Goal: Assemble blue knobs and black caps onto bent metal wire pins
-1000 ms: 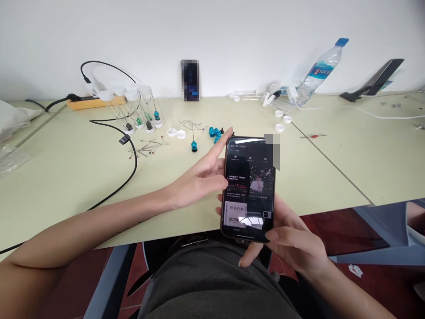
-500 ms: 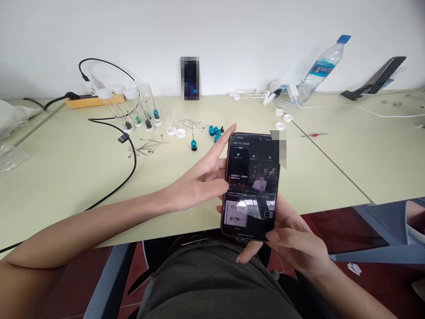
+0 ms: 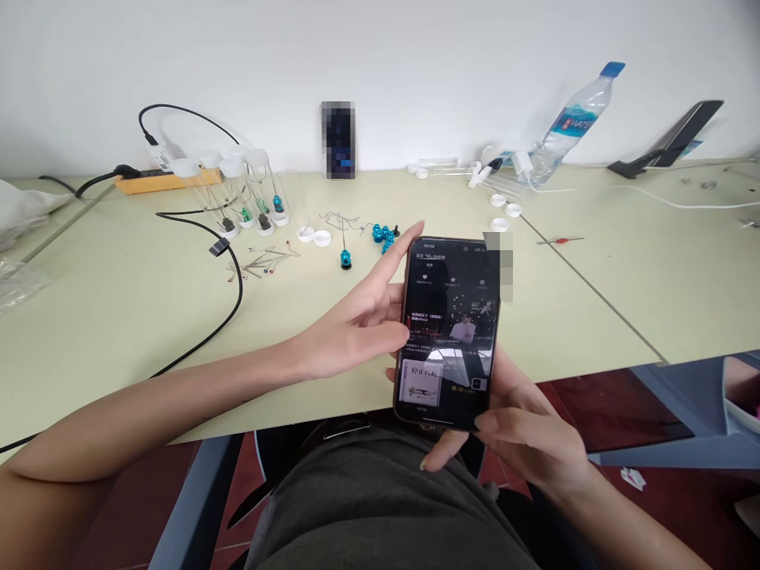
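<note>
The person sits at a desk (image 3: 570,317) with a phone (image 3: 439,340) raised over its front edge and their lap, screen up and lit. The left hand (image 3: 365,321) grips the phone's left edge, thumb on the rim; the right hand (image 3: 531,435) is wrapped around its lower right corner. Just beyond the phone I see small blue pieces (image 3: 380,233). Farther left stand capped clear tubes (image 3: 236,168), and a water bottle (image 3: 575,123) leans by the wall.

tubes (image 3: 243,195) stand behind hands (image 3: 359,323), left of the bottle (image 3: 573,123).
</note>
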Demonstrator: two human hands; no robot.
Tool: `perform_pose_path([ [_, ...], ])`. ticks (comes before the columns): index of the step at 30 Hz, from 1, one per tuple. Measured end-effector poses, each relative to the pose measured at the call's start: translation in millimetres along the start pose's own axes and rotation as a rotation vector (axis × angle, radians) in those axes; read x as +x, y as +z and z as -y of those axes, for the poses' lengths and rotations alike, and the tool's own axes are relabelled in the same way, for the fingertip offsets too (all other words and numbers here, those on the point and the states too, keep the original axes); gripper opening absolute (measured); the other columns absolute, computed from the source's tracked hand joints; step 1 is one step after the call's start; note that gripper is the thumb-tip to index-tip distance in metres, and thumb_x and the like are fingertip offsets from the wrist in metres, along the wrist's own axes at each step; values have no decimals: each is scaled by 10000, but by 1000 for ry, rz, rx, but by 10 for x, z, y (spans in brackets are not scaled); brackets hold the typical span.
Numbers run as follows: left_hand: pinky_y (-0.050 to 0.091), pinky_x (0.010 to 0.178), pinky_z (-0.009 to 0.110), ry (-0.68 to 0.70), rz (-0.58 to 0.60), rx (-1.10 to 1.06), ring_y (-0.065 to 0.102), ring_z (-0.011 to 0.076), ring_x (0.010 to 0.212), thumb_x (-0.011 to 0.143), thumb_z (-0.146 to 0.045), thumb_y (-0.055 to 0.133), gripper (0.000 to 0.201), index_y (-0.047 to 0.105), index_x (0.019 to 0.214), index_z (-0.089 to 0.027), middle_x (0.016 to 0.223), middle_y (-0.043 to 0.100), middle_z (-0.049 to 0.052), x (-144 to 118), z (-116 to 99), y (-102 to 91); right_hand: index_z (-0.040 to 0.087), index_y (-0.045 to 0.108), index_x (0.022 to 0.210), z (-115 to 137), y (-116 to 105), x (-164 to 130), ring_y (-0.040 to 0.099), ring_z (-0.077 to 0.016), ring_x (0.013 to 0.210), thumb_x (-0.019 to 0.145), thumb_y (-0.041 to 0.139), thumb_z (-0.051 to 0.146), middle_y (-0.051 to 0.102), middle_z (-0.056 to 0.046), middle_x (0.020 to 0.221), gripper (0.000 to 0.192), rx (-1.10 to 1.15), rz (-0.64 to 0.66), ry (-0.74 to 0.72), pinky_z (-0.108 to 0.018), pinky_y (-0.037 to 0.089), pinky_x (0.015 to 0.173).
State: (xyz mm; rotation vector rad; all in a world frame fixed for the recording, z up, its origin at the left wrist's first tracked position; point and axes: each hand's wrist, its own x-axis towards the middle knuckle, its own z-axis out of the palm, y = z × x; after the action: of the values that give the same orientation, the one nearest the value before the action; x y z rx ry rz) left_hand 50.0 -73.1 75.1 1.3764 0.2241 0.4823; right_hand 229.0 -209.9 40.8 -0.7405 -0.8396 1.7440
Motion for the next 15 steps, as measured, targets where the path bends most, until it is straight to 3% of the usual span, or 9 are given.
perform_pose_path([
  [6, 507, 677, 338, 8, -3, 4, 618, 178, 796, 836, -210, 613, 916, 27, 1509, -415, 1011, 624, 30, 3, 10, 0, 360, 223, 1474, -8, 12, -17, 560, -316, 1203, 774, 503, 58, 457, -61, 1434, 813, 38, 34, -21, -519, 626, 742],
  [15, 495, 714, 330, -7, -23, -7, 615, 170, 801, 836, -184, 619, 928, 18, 1516, -381, 998, 630, 30, 3, 0, 9, 336, 248, 1480, 14, 18, -8, 567, -315, 1186, 784, 487, 37, 520, -59, 1365, 795, 114, 65, -16, -559, 606, 782],
])
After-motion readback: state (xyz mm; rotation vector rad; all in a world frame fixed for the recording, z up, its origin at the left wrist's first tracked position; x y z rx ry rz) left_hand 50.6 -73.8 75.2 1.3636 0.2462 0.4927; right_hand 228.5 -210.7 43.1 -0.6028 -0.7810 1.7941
